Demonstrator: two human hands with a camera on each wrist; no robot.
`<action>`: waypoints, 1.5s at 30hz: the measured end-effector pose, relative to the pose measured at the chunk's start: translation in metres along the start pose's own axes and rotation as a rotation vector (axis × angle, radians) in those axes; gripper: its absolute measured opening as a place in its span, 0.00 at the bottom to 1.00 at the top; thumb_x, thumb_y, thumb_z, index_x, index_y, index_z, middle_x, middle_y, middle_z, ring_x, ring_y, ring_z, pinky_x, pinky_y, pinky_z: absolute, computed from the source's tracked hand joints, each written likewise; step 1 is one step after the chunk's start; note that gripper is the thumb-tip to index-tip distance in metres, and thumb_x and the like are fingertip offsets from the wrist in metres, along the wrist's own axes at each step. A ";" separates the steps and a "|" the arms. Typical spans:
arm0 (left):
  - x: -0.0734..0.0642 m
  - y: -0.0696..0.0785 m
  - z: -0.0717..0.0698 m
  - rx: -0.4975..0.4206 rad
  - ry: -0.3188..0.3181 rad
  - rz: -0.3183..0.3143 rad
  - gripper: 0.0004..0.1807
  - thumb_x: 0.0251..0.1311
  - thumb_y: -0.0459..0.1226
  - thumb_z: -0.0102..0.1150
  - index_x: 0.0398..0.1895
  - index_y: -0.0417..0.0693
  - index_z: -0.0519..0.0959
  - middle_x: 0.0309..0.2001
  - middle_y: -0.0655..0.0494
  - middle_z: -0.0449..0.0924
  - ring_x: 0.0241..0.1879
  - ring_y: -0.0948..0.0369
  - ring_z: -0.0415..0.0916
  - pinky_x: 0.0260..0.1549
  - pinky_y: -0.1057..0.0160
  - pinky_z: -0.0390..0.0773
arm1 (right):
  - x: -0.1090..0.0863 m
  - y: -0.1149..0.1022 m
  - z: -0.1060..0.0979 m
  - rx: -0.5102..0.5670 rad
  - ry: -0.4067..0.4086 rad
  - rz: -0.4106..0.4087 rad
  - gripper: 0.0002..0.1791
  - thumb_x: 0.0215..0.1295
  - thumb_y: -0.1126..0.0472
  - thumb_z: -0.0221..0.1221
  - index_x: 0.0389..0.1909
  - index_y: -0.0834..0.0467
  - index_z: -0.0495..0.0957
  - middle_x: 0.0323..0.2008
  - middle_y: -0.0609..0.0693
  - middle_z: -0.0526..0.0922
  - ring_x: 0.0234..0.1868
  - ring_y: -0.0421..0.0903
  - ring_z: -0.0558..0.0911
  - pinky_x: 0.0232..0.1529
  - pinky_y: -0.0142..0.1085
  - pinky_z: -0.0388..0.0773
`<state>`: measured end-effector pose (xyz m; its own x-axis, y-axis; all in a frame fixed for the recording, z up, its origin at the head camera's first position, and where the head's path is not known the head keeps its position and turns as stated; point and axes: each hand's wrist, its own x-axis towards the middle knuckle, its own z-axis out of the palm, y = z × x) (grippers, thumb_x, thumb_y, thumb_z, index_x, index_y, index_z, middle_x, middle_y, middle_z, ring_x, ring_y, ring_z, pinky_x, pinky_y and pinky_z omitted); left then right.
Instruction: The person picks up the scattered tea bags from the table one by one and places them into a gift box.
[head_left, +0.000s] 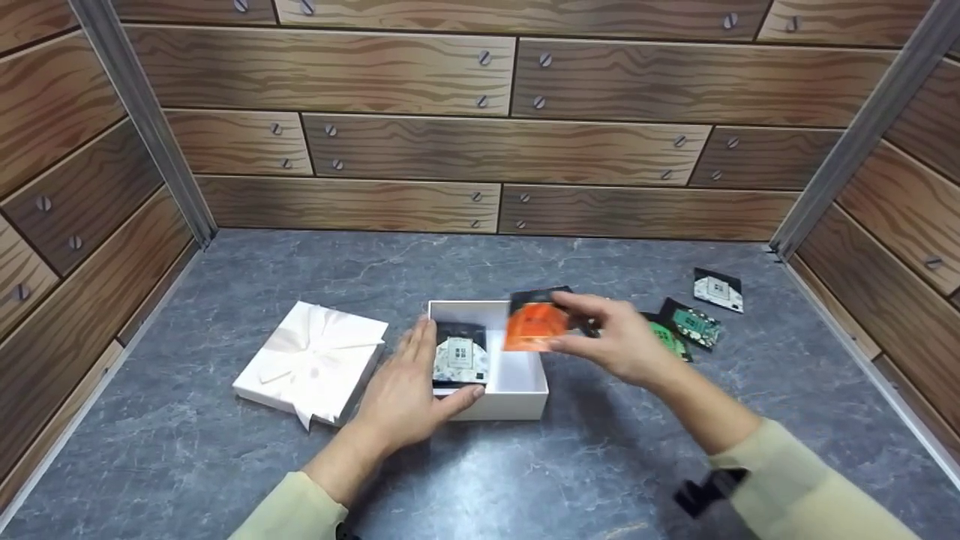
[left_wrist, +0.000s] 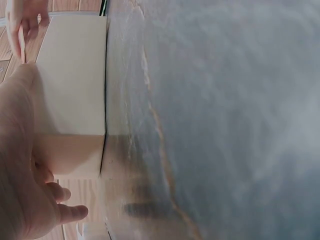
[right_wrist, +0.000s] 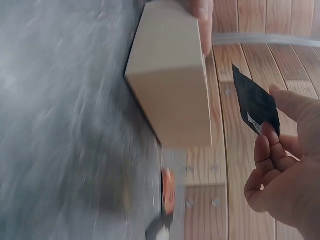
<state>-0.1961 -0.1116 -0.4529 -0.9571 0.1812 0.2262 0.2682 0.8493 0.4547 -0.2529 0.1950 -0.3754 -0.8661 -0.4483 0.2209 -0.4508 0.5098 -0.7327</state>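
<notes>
A white open box (head_left: 517,407) stands in the middle of the table. My left hand (head_left: 405,394) rests against its left side, fingers lying straight along the wall and thumb at the front rim. Inside the box's left part lies a black-and-white patterned sachet (head_left: 460,360). My right hand (head_left: 626,341) pinches an orange-and-black sachet (head_left: 535,326) between thumb and fingers, holding it over the box's right part. From the right wrist view, the held sachet's dark back (right_wrist: 255,100) shows, raised above the box rim.
A white lid with a ribbon bow (head_left: 311,360) lies left of the box. Right of it are a green sachet (head_left: 671,337), a teal-and-black one (head_left: 696,325) and another black-and-white one (head_left: 718,290). Wood-patterned walls (head_left: 420,146) enclose the grey marbled table (head_left: 360,262).
</notes>
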 end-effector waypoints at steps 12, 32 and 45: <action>0.001 0.001 0.000 -0.014 0.008 0.001 0.65 0.63 0.74 0.57 0.84 0.33 0.52 0.83 0.35 0.52 0.79 0.36 0.55 0.72 0.35 0.64 | 0.049 -0.020 0.062 -0.032 -0.158 -0.028 0.40 0.62 0.54 0.77 0.70 0.69 0.76 0.45 0.51 0.89 0.44 0.46 0.85 0.45 0.39 0.83; 0.001 0.001 -0.001 -0.021 -0.002 -0.002 0.64 0.64 0.72 0.59 0.84 0.34 0.51 0.83 0.35 0.52 0.80 0.37 0.54 0.72 0.36 0.64 | 0.072 -0.022 0.092 -0.166 -0.319 0.024 0.39 0.60 0.58 0.77 0.70 0.68 0.76 0.48 0.56 0.88 0.45 0.46 0.84 0.53 0.45 0.83; 0.001 0.000 -0.001 -0.030 0.001 -0.005 0.64 0.63 0.72 0.60 0.84 0.33 0.51 0.83 0.35 0.51 0.80 0.38 0.54 0.72 0.36 0.65 | 0.070 -0.024 0.081 -0.172 -0.311 -0.001 0.40 0.58 0.60 0.77 0.70 0.70 0.75 0.48 0.58 0.90 0.51 0.53 0.87 0.57 0.48 0.82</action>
<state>-0.1973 -0.1115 -0.4516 -0.9583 0.1763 0.2249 0.2666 0.8352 0.4810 -0.2855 0.0917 -0.3947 -0.7702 -0.6378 -0.0044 -0.5043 0.6132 -0.6080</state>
